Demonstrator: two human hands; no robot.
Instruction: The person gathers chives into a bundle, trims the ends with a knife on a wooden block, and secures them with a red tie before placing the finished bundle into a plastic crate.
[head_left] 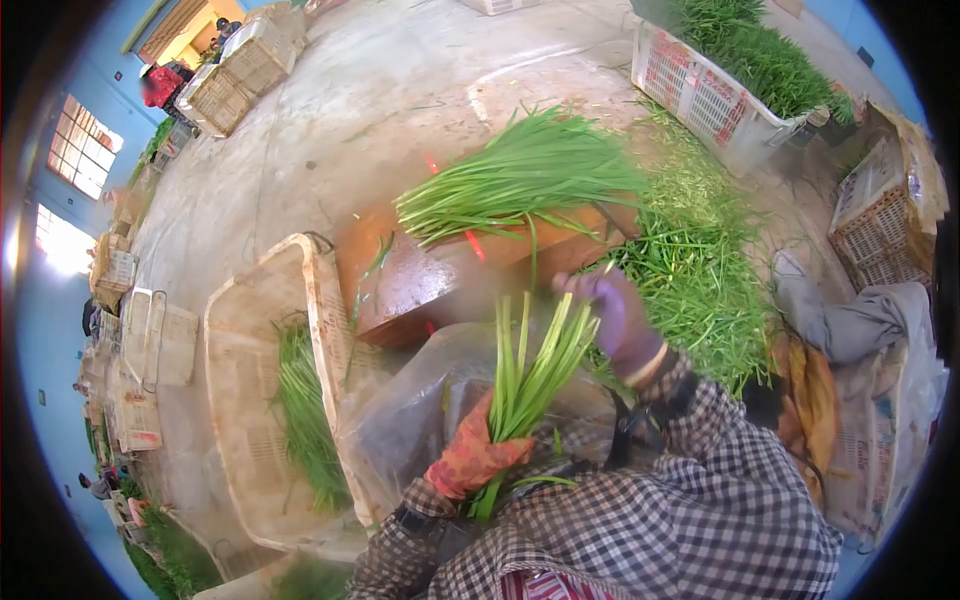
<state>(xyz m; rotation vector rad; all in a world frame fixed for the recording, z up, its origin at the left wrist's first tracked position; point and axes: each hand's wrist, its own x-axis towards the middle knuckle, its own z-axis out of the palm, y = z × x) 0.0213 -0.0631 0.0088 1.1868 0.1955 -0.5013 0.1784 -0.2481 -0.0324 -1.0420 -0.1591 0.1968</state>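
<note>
My left hand (472,455) grips a bunch of green stalks (530,375) at its base. My right hand (618,318) is closed around the tips, near the heap of stalks (520,175) on the brown surface (420,285).

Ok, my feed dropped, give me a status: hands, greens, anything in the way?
Left hand gripping small bunch of greens upright. Right hand at its tips. Larger bundle on wooden block ahead. Nothing between.

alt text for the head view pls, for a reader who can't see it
Left hand in an orange glove grips a bunch of green stalks; the purple-gloved right hand touches its tips. Ahead, more stalks lie on a wooden block, with a crate to the left.
</note>
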